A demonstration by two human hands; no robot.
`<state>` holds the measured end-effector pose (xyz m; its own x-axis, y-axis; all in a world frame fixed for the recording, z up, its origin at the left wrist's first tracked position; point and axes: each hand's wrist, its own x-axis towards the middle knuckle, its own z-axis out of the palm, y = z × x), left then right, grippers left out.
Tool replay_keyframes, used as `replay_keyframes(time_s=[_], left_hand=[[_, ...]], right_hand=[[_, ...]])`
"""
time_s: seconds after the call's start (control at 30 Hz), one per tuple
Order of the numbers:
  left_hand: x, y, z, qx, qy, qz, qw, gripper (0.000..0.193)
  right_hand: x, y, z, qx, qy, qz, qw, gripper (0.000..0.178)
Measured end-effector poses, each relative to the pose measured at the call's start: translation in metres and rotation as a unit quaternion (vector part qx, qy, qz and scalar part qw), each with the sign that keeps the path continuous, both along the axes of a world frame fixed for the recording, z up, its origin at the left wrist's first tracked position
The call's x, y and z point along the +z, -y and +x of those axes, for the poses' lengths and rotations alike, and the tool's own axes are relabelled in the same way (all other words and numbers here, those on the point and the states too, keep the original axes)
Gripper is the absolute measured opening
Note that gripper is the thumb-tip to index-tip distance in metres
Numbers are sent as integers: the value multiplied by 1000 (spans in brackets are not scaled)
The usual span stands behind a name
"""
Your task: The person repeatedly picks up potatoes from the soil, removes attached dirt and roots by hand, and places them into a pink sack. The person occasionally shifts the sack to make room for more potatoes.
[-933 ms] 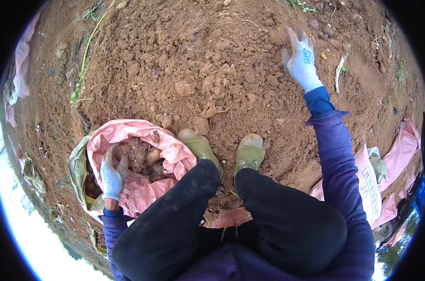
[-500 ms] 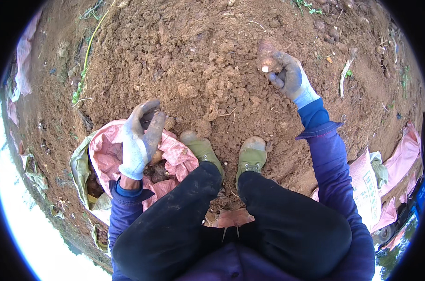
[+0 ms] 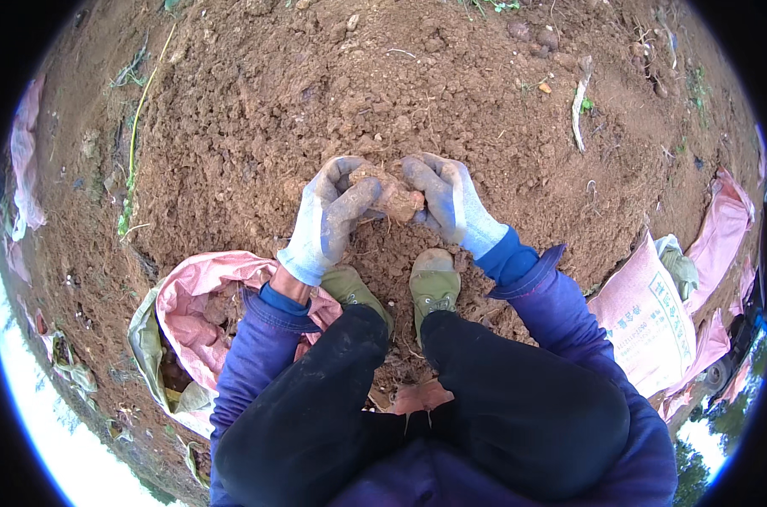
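Note:
A soil-caked brown tuber [image 3: 393,196] is held between my two gloved hands, above the loose earth just beyond my shoes. My left hand [image 3: 320,215] has its thumb and fingers closed round the tuber's left part. At its right end, the fingers of my right hand [image 3: 458,205] are closed against the tuber; some fingertips are hidden behind it. Both gloves are whitish with dirt-stained grey palms and fingers. Close to my left forearm stands an open pink woven sack [image 3: 180,308], its contents partly covered by the arm.
A green-grey sack [image 3: 147,338] lies against the pink one. Flattened pink and white sacks [image 3: 649,325] lie at the right. Farther out are a pale dry stalk [image 3: 581,106], a long yellow-green stem [image 3: 138,127] and dark round lumps [image 3: 545,38] in the soil. My green shoes [image 3: 435,287] stand on clods.
My right hand has brought the tuber inward from the upper right. My left hand has moved right, away from above the pink sack, and now grips the tuber too.

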<state>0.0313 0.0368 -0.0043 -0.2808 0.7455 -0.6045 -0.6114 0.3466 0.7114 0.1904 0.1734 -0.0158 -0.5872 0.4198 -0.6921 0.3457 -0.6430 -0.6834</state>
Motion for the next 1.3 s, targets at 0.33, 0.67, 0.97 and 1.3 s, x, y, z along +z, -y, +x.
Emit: replay_keyframes(time_s=[0.33,0.67,0.97,1.3], left_hand=[[-27,18,3,99,98,72,988,29],[-32,42,-28,61,-146,-101,982,28],[-25,66,-49,48,-219,-185,957,26],[-11,83,-49,29,-205,-217,954,22]], right_hand=[[-8,19,0,41,-40,-1,998,28],[-70,-178,47,125,85,656,740,48],[-111,-352,139,181,312,550,753,53],[-156,-383,176,63,309,623,716,58]])
